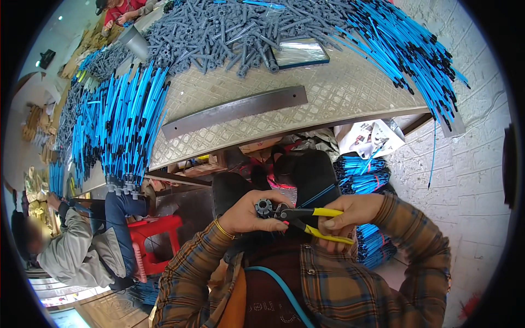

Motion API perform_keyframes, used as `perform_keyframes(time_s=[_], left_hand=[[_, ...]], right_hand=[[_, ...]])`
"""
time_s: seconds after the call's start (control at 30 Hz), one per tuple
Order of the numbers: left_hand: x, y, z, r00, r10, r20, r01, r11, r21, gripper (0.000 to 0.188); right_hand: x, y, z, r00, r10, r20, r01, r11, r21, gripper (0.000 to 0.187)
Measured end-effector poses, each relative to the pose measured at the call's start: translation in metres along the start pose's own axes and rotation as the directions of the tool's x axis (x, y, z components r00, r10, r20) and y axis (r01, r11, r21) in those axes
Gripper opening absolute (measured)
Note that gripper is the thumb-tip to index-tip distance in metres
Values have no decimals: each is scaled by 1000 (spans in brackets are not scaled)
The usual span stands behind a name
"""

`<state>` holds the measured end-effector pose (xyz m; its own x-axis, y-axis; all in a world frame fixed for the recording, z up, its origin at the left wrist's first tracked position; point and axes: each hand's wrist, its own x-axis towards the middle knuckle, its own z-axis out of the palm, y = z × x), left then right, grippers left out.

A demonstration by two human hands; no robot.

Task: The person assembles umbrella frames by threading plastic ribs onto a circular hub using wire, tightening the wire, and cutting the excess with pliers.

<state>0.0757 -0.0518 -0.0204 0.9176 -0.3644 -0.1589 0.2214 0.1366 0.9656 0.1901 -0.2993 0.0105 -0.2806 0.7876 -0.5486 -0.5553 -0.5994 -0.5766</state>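
Observation:
My left hand (247,212) is closed around a round grey plastic part (263,206) with openings in its end, held in front of my lap. From the other side my right hand (353,214) grips a pair of pliers (328,212) by its yellow handles, which are spread apart. The dark jaws of the pliers reach to the fingers of my left hand, right beside the grey part. What lies between the jaws is too small to make out.
Grey plastic parts (202,35) are heaped on the table (339,90), with a curved metal bar (235,111) near its edge. Blue rods with black ends (404,44) lie right, others (117,117) left. Beside a red stool (156,240), a co-worker (82,246) sits at left.

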Motion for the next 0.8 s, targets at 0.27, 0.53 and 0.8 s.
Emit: perform_keyframes(time_s=[0.27, 0.53, 0.8], left_hand=[[-1, 9, 3, 1000, -2, 9, 1, 998, 66, 32], [-4, 2, 1, 999, -4, -34, 7, 996, 91, 26], [-8, -4, 0, 998, 31, -60, -25, 995, 96, 23]], right_hand=[[-5, -21, 7, 995, 62, -75, -80, 965, -252, 32], [-5, -21, 19, 992, 6, -130, -56, 922, -383, 32], [-5, -29, 37, 968, -124, -219, -39, 786, -617, 29]])
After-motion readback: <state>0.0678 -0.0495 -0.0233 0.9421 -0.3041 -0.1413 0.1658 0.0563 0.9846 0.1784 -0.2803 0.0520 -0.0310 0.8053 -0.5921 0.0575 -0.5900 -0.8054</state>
